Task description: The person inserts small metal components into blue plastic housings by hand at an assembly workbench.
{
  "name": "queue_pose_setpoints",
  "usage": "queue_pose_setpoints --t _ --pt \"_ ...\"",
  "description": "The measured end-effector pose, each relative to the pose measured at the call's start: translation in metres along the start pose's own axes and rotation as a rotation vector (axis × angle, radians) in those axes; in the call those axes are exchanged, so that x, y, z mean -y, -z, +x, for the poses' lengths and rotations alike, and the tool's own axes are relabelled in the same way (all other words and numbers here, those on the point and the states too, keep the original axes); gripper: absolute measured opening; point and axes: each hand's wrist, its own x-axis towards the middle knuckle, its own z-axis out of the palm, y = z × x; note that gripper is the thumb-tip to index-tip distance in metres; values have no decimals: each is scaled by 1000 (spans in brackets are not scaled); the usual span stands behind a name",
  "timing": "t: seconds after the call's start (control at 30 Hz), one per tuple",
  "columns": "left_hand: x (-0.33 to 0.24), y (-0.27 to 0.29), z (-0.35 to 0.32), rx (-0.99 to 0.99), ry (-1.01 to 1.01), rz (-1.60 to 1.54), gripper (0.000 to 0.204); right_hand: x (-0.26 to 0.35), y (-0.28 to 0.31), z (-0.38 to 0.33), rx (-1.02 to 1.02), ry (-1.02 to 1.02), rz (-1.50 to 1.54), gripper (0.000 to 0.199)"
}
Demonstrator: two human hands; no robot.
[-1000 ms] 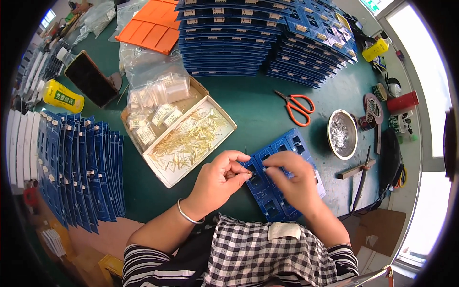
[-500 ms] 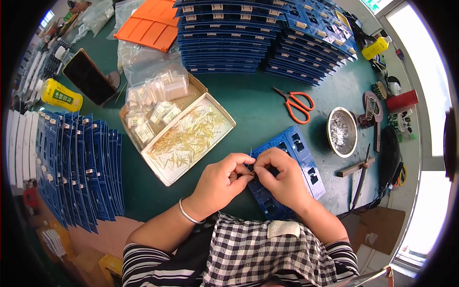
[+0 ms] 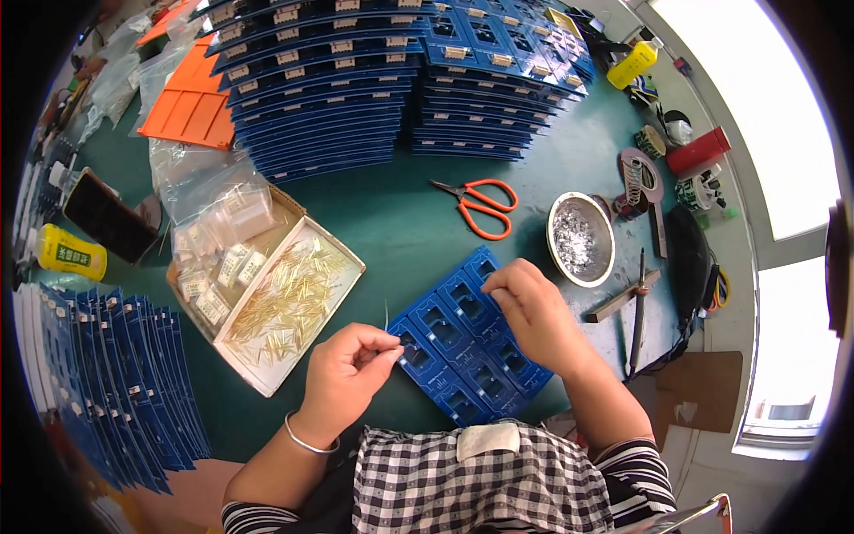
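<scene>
A blue circuit board panel [image 3: 442, 331] with rows of dark cutouts lies at an angle on the green table in front of me. At its left edge, my left hand [image 3: 349, 372] is closed in a pinch, and a thin wire-like piece [image 3: 386, 313] stands up from the fingertips. My right hand [image 3: 539, 319] hovers over the panel's right side with thumb and fingers drawn together; anything between them is hidden. Left of the panel, a shallow cardboard box [image 3: 269, 390] holds many loose thin gold-coloured pins [image 3: 289, 307] and small labelled bags [image 3: 213, 303].
Orange-handled cutters [image 3: 487, 206] lie beyond the panel. To the right are a metal bowl [image 3: 608, 258] of silvery scraps and a soldering iron [image 3: 638, 325] across a bar. Tall stacks of blue boards [image 3: 320, 125] rise at the back; more boards [image 3: 133, 392] stand at left.
My hands have moved apart, the left one leftward and the right one up across the panel. More of the panel shows between them. The whole view has shifted with my head.
</scene>
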Motion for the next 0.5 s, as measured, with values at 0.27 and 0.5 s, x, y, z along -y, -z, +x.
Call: queue_pose_setpoints --t 0.27,0.5 --pt "-1 0 2 -42 22 -142 12 -5 -5 -8 81 186 -220 28" --pt "-3 1 3 -46 14 -104 10 -6 -5 -9 88 144 -242 37"
